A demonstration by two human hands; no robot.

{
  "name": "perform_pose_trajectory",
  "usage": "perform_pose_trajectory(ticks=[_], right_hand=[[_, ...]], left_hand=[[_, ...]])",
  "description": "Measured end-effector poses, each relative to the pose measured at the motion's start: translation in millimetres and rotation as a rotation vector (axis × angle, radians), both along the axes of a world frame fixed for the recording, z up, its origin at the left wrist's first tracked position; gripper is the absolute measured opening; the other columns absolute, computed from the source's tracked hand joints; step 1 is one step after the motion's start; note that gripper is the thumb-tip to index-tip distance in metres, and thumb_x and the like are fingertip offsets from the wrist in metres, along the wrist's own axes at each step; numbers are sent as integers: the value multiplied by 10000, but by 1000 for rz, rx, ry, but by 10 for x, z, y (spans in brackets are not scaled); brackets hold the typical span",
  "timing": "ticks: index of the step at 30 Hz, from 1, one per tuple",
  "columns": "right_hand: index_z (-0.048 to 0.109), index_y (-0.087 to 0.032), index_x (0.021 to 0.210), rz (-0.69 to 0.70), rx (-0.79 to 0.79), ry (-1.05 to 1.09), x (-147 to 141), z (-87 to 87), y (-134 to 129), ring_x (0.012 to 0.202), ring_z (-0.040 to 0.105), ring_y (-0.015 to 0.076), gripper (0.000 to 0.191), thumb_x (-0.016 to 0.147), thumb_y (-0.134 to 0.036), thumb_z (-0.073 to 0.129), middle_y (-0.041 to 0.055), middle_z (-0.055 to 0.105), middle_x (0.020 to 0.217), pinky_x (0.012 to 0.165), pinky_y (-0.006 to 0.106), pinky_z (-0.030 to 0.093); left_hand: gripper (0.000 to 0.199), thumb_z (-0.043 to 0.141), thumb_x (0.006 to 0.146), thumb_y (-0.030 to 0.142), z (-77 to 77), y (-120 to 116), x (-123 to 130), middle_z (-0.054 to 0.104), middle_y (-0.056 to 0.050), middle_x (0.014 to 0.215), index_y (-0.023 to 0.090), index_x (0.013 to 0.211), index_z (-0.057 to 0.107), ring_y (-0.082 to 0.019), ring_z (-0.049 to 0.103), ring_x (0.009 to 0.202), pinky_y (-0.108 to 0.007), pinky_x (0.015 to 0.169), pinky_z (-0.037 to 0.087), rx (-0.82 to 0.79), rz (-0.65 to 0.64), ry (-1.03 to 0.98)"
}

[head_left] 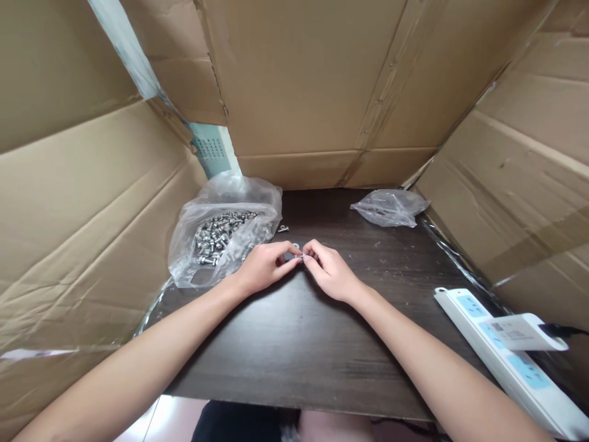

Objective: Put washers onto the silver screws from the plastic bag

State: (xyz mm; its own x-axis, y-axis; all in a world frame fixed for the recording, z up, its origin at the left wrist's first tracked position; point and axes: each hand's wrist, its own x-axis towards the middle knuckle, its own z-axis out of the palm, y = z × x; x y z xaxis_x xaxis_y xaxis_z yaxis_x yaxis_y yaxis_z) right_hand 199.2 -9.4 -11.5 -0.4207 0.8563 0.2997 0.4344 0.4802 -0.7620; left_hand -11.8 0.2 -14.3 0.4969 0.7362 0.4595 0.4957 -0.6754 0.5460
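Above the dark tabletop my two hands meet, fingertips nearly touching. A small silver bolt (299, 256) bridges them. My left hand (264, 268) pinches one end between thumb and forefinger. On the other end the thumb and forefinger of my right hand (332, 270) are closed, covering most of it; whether a nut or washer sits there is too small to tell. Just behind the fingertips lies a small ring-shaped metal piece (296, 246), partly hidden. Farther back a loose bolt (283, 229) rests on the table. Left of my left hand, an open clear plastic bag (184, 245) holds many similar bolts (216, 236).
A second clear plastic bag (391, 207) lies at the back right of the table (294, 344). Along the right edge runs a white power strip (488, 344) with a white adapter (524, 331) plugged in. Cardboard walls (313, 80) enclose the back and both sides.
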Motion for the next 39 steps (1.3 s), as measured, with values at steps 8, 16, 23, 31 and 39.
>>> perform_pose_trajectory(ticks=[8, 16, 23, 31, 39], right_hand=[[495, -226, 898, 6, -24, 4, -7, 17, 1, 748, 567, 185, 114, 986, -282, 450, 22, 625, 835, 728, 311, 423], [484, -228, 879, -8, -19, -14, -3, 13, 1, 788, 587, 192, 168, 1010, -306, 415, 33, 635, 857, 751, 314, 422], [497, -225, 891, 1, -45, -4, -4, 23, -9, 783, 576, 184, 184, 1025, -317, 410, 27, 634, 856, 751, 305, 414], [490, -227, 903, -1, -27, 0, -5, 21, -1, 789, 580, 189, 130, 1000, -289, 428, 31, 637, 869, 756, 308, 422], [504, -223, 891, -2, -35, 8, -8, 15, 0, 781, 579, 185, 179, 1018, -309, 411, 35, 638, 859, 756, 311, 424]], left_hand=[[92, 664, 966, 253, 9, -4, 2, 723, 16, 774, 185, 1006, 713, -96, 626, 574, -204, 616, 485, -1, -3, -18], [78, 668, 960, 233, 3, 0, 9, 729, 17, 776, 184, 1003, 711, -91, 623, 562, -201, 612, 483, 22, -13, -28], [78, 674, 959, 229, 23, -3, 9, 725, 22, 775, 178, 1004, 712, -86, 622, 562, -195, 617, 481, 9, -8, -32], [72, 678, 957, 222, 13, 1, 6, 721, 24, 779, 181, 1007, 711, -86, 616, 565, -195, 608, 469, 8, -3, -13], [71, 675, 958, 217, 12, 4, 6, 719, 24, 777, 179, 1005, 711, -82, 609, 556, -195, 610, 472, 18, -11, -19]])
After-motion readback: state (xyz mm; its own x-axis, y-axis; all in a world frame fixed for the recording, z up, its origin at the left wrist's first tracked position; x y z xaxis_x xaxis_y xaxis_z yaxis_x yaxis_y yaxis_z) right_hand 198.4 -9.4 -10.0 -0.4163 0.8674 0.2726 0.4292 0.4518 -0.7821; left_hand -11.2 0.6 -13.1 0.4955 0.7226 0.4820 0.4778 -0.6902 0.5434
